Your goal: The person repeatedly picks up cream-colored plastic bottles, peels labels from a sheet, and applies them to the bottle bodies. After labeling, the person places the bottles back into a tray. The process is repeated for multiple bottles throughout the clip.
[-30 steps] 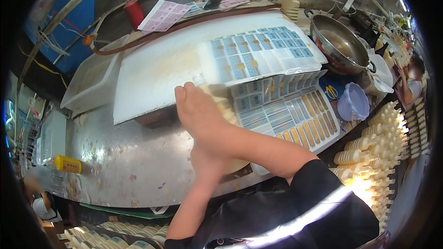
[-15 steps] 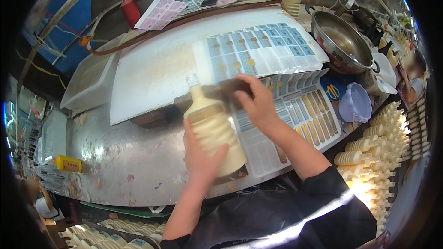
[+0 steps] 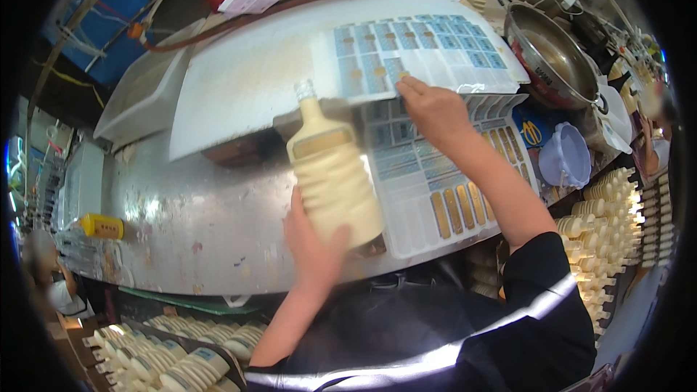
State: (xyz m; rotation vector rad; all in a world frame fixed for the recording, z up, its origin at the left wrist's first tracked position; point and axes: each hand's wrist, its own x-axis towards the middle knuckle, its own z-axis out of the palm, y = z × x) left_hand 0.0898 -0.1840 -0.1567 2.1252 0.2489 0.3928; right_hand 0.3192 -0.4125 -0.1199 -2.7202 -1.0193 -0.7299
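A cream bottle [image 3: 335,185] with ribbed sides, a clear neck and a gold band across its shoulder leans with its neck pointing away from me. My left hand [image 3: 314,243] grips it low on its left side, fingers wrapped round. Farther right, the fingertips of my right hand [image 3: 435,107] pinch together at the lower edge of a blue-and-gold label [image 3: 396,71]. That label belongs to a sheet of blue labels [image 3: 457,86] lying on the white board [image 3: 247,72]. Below my right forearm is a clear sheet with gold strip labels [image 3: 451,210].
A large two-handled pan [image 3: 548,47] stands at the far right, near a lavender bucket [image 3: 565,156] and yellow scissors [image 3: 532,132]. Cream bottles [image 3: 592,239] crowd the right side, more [image 3: 192,370] the lower left. A yellow bottle [image 3: 102,226] lies on the metal table [image 3: 196,247].
My right hand has moved away from me, onto the label sheet, and its fingers have closed together. The bottle stays in my left hand. The whole view has shifted slightly.
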